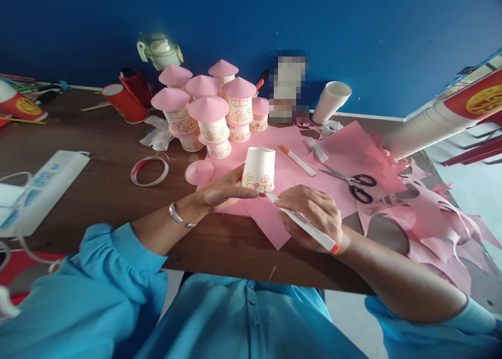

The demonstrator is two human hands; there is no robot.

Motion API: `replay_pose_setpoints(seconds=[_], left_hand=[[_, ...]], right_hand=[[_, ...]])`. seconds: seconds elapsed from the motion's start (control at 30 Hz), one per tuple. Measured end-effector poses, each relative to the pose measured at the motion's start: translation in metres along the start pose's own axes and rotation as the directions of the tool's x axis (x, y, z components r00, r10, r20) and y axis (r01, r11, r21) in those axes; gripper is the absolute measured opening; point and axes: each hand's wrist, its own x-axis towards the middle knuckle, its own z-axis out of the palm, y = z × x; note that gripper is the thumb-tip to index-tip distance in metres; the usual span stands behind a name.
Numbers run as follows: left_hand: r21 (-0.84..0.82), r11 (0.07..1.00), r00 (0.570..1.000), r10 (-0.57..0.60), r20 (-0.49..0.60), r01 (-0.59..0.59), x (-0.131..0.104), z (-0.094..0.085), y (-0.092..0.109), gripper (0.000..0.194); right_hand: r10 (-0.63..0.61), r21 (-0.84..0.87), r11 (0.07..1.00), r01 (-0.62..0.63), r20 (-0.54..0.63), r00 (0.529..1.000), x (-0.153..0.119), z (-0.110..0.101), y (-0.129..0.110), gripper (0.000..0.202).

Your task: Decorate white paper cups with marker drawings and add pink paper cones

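Note:
A white paper cup, held upside down, has red and yellow-green flowers drawn near its rim. My left hand grips it from the left and below. In my right hand is a white marker with an orange-red end, its tip close to the cup's lower rim. Whether the tip touches the cup is too small to tell. Beneath both hands lie pink paper sheets. Just left of the cup rests a pink paper cone. Behind stand several decorated cup towers with pink cone roofs.
Scissors, another marker and a glue tube lie on the right. Paper scraps and stacked cups are at far right. On the left are a tape roll, a red cup and a power strip.

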Motion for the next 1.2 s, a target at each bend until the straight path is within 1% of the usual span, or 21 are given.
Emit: replay_pose_setpoints(seconds=[0.1,0.2,0.37,0.47,0.57,0.63,0.73,0.83,0.97,1.1,1.2], left_hand=[[-0.023,0.999,1.0,0.03,-0.005,-0.03,0.0004,0.0,0.0004,0.052],[-0.092,0.994,0.999,0.051,-0.016,-0.053,0.0006,0.0019,0.0018,0.049],[-0.161,0.983,0.996,0.083,-0.028,-0.086,0.0001,0.0034,0.0,0.055],[-0.166,0.982,0.996,0.083,-0.041,-0.089,0.0003,0.0043,-0.0005,0.057],[-0.143,0.987,0.997,0.073,-0.011,-0.074,0.0015,0.006,0.0011,0.057],[-0.122,0.991,0.998,0.064,0.002,-0.064,0.0023,0.0069,0.0023,0.055],[-0.105,0.993,0.999,0.047,-0.015,-0.049,0.0031,0.007,0.003,0.05],[-0.119,0.992,0.999,0.035,-0.028,-0.038,0.0028,0.0062,0.0031,0.048],[-0.146,0.988,0.999,0.044,-0.029,-0.048,0.0008,0.0056,0.0032,0.05],[-0.166,0.985,0.998,0.052,-0.028,-0.056,-0.0012,0.0057,0.0031,0.047],[-0.176,0.983,0.998,0.06,-0.006,-0.06,-0.0019,0.0052,0.003,0.046]], right_hand=[[0.0,-0.028,1.0,0.0,-0.017,1.0,0.0014,-0.0004,-0.0003,0.029],[0.009,-0.05,0.999,-0.011,-0.04,0.999,0.0007,0.0,0.0005,0.03],[0.045,-0.05,0.998,-0.048,-0.051,0.998,-0.003,0.0015,0.0031,0.031],[0.049,-0.033,0.998,-0.05,-0.031,0.998,-0.0036,0.0028,0.0036,0.033],[0.045,-0.018,0.999,-0.045,-0.016,0.999,-0.0028,0.0042,0.003,0.035],[0.037,-0.01,0.999,-0.038,-0.011,0.999,-0.002,0.0047,0.0021,0.034],[0.016,-0.01,1.0,-0.016,-0.015,1.0,-0.0014,0.0043,0.0008,0.031],[0.015,-0.022,1.0,-0.016,-0.03,0.999,-0.0015,0.0026,0.0008,0.029],[0.043,-0.044,0.998,-0.044,-0.033,0.999,-0.0023,0.0012,0.0026,0.028],[0.048,-0.029,0.998,-0.049,-0.034,0.998,-0.0029,0.0017,0.0029,0.032],[0.053,-0.016,0.998,-0.053,-0.031,0.998,-0.0033,0.0018,0.0021,0.036]])
